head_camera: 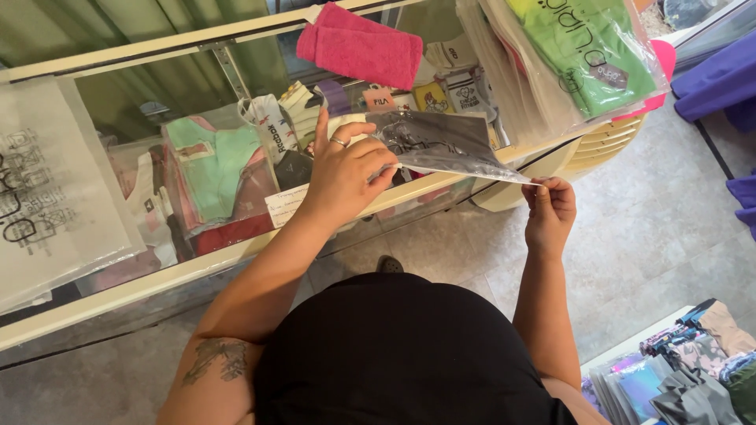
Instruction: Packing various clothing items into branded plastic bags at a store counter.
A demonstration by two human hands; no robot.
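A clear plastic packet with a dark garment inside (pixel 441 142) is held flat above a glass display counter (pixel 118 295). My left hand (pixel 346 169), with a ring on one finger, grips the packet's left edge. My right hand (pixel 550 206) pinches the packet's right corner, just off the counter's front edge. A folded pink towel (pixel 358 47) lies on the glass behind the packet.
Bagged green and pink clothes (pixel 591 55) lie at the counter's right end, a clear packet with printed fabric (pixel 55 197) at its left. Socks and folded clothes (pixel 216 169) show under the glass. A shelf of folded garments (pixel 685 370) stands low right over tiled floor.
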